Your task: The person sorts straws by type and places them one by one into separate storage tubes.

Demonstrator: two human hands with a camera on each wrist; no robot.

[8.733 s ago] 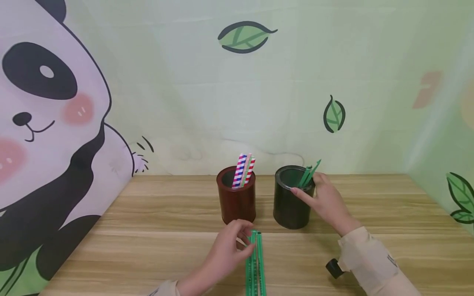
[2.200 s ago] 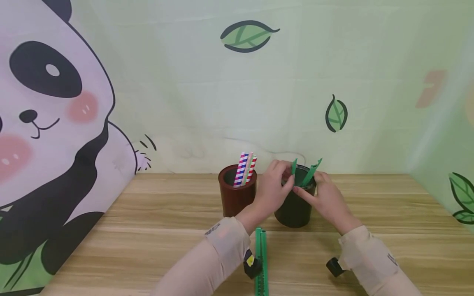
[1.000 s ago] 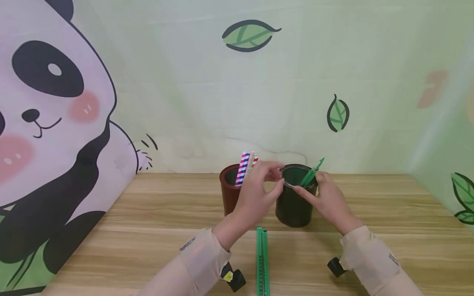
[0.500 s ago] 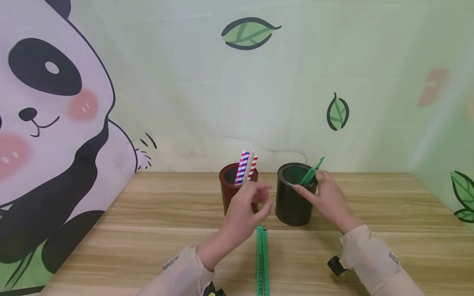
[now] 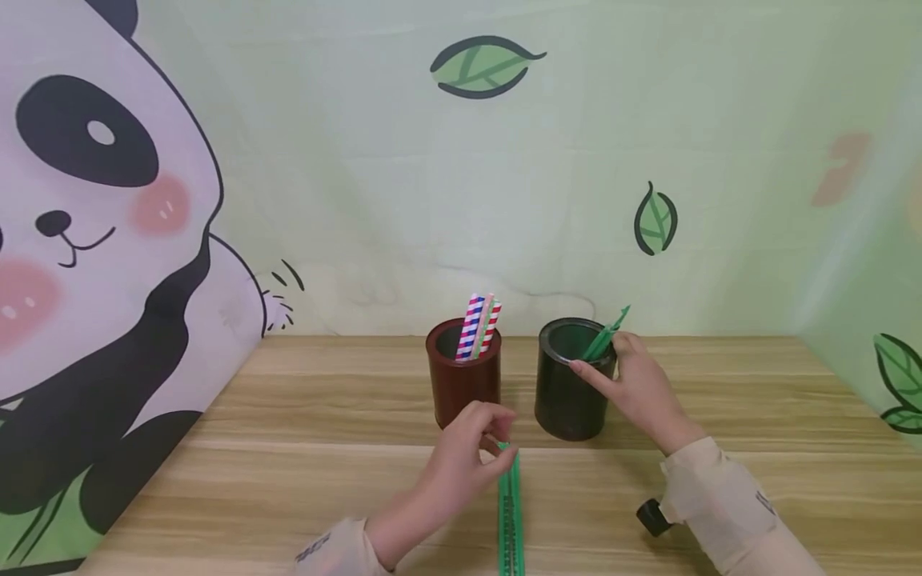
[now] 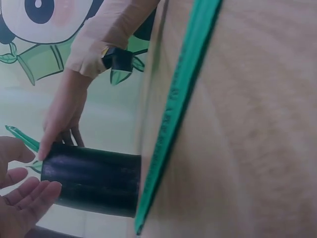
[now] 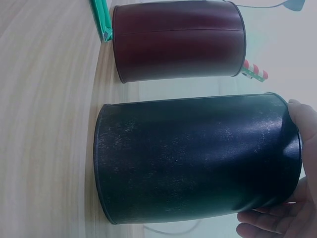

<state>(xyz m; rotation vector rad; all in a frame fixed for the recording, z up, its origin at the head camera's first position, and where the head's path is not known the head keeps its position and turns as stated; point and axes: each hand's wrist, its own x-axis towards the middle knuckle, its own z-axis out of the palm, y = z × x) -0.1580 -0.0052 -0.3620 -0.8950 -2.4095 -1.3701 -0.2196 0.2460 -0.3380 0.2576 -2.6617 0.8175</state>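
My right hand [image 5: 644, 392] grips the rim of a black cylindrical pen holder [image 5: 572, 400], thumb at the near rim and fingers on the far right side. Slim green sticks [image 5: 605, 336] lean out of its right side. Nothing is between the loosely bent fingers of my left hand [image 5: 461, 456], which hovers at the far end of long green sticks [image 5: 511, 512] lying on the table. In the left wrist view, dark print runs along one green stick [image 6: 173, 114], and the fingers of my left hand [image 6: 25, 193] are spread apart.
A dark red cylindrical holder [image 5: 464, 392] stands left of the black one, with several striped straws [image 5: 475, 328] inside. Behind the wooden table [image 5: 324, 400] rises a pale green backdrop [image 5: 346, 160] with a panda and leaves. A black wrist camera [image 5: 652, 518] sits under the right sleeve.
My left hand leaves a green stick in the black holder, then draws back down and left to those on the table, which are fewer than at first. The right hand stays at the rim.
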